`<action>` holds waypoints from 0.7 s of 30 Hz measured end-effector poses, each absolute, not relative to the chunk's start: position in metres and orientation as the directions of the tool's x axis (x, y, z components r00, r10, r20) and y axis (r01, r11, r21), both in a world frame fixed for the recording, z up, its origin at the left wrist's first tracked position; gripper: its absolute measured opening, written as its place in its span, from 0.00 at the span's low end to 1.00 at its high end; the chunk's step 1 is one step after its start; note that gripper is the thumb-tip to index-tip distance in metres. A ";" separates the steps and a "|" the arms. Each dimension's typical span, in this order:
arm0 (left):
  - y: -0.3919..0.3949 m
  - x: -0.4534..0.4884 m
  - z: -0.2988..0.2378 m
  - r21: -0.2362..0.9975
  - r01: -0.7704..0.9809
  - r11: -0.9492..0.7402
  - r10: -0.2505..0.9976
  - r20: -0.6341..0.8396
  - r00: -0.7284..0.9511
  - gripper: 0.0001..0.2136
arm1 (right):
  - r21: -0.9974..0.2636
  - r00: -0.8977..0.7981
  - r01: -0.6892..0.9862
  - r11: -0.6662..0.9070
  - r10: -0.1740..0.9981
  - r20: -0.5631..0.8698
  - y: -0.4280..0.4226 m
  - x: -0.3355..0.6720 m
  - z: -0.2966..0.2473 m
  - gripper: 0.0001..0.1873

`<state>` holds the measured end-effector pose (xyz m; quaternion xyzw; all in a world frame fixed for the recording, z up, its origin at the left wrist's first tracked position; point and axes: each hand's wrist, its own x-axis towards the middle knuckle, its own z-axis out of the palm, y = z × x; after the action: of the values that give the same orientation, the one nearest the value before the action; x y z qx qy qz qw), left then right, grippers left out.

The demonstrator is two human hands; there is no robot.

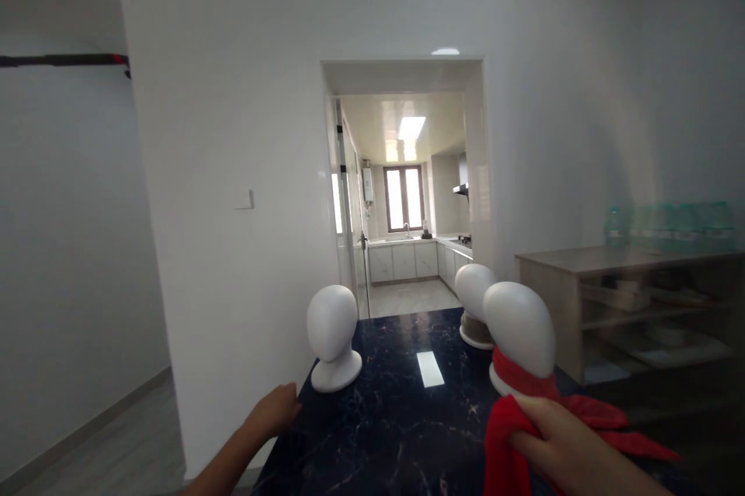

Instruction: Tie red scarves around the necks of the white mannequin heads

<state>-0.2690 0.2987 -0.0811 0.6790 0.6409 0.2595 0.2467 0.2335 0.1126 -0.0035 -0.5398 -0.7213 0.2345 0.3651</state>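
My right hand (550, 430) is closed on a red scarf (504, 434) at the lower right. The cloth wraps the neck of a white mannequin head (520, 329); one length hangs down by my fingers and pointed ends trail off to the right. My left hand (278, 409) is a loose fist beside the table's left edge, with no object visible in it. Nearest to it stands a bare white mannequin head (332, 325). Behind the scarfed head is another mannequin head (474, 294), partly hidden, with a greyish-brown band around its neck.
All three heads stand on a dark blue marbled table (396, 434) that reflects a bright light patch. To the right is a wooden shelf unit (547, 259) with wrapped bottles (669, 226) on top. Beyond the table, a doorway opens into a kitchen (403, 259).
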 end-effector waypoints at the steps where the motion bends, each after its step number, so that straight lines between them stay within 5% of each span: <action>1: 0.282 -0.257 -0.075 0.664 0.745 -0.061 0.993 -0.037 0.113 0.16 | -0.680 -0.172 0.659 0.322 0.944 0.280 0.116 0.232 0.004 0.08; 3: 0.249 -0.217 -0.061 0.708 0.701 -0.080 0.893 -0.261 0.366 0.18 | -0.562 -0.240 0.743 0.365 0.928 0.285 0.124 0.223 0.022 0.06; 4: 0.234 -0.189 -0.053 0.798 0.584 -0.146 0.821 -0.231 0.521 0.24 | -0.508 -0.275 0.769 0.389 0.918 0.287 0.128 0.215 0.033 0.06; 6: 0.209 -0.124 -0.037 0.928 0.266 -0.261 0.738 0.014 0.674 0.44 | -0.436 -0.354 0.789 0.432 0.901 0.252 0.138 0.197 0.053 0.05; 8: 0.192 -0.059 -0.021 0.950 -0.027 -0.310 0.700 0.248 0.669 0.52 | -0.373 -0.424 0.795 0.479 0.878 0.224 0.147 0.180 0.072 0.04; 13: 0.181 0.029 0.009 0.971 -0.148 -0.188 0.800 0.239 0.550 0.13 | -0.302 -0.420 0.810 0.502 0.857 0.299 0.162 0.186 0.110 0.05; 17: 0.179 0.037 0.018 0.972 -0.161 -0.171 0.787 0.233 0.571 0.18 | -0.654 -0.335 0.627 0.424 0.904 0.266 0.160 0.217 0.120 0.17; 19: 0.170 0.042 0.011 0.961 -0.204 -0.186 0.742 0.273 0.612 0.26 | -0.880 -0.310 0.324 0.346 0.918 0.247 0.160 0.218 0.117 0.19; 21: 0.156 0.052 -0.003 0.952 -0.270 -0.147 0.722 0.290 0.629 0.28 | -0.955 -0.271 0.005 0.296 0.920 0.284 0.164 0.211 0.110 0.19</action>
<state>0.0524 0.1561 -0.0028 0.6466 0.1744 0.3939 0.6295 0.2106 0.1636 0.1097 -0.3596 -0.6427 0.4717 0.4848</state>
